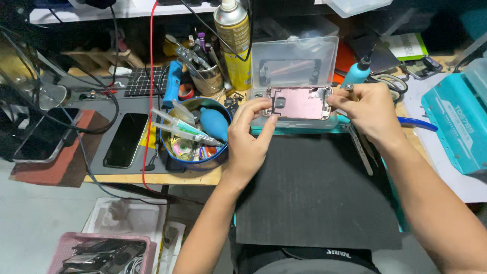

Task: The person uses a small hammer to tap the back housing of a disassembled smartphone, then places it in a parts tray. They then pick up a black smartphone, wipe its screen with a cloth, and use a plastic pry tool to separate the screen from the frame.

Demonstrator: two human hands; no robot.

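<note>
Left hand (248, 133): its fingers grip the left end of the phone housing, thumb and forefinger pinched on the edge.
Right hand (368, 109): its fingers are closed on the right end of the same housing, gripping it from the side.
Phone housing (299, 102): a pink, opened rear shell with bare parts showing inside, held level between both hands above the far edge of the black mat.
Black mat (314, 193): lies flat on the counter (203, 176) just in front of the person.
Clear plastic box (295, 63): stands open right behind the housing, its lid raised, a dark phone frame lying against it.
Blue round tin (195, 133): just left of the left hand, holding syringes and a blue air blower.
Spray can (233, 40): upright behind the tin.
Black phone (125, 139): lies flat, well to the left.
</note>
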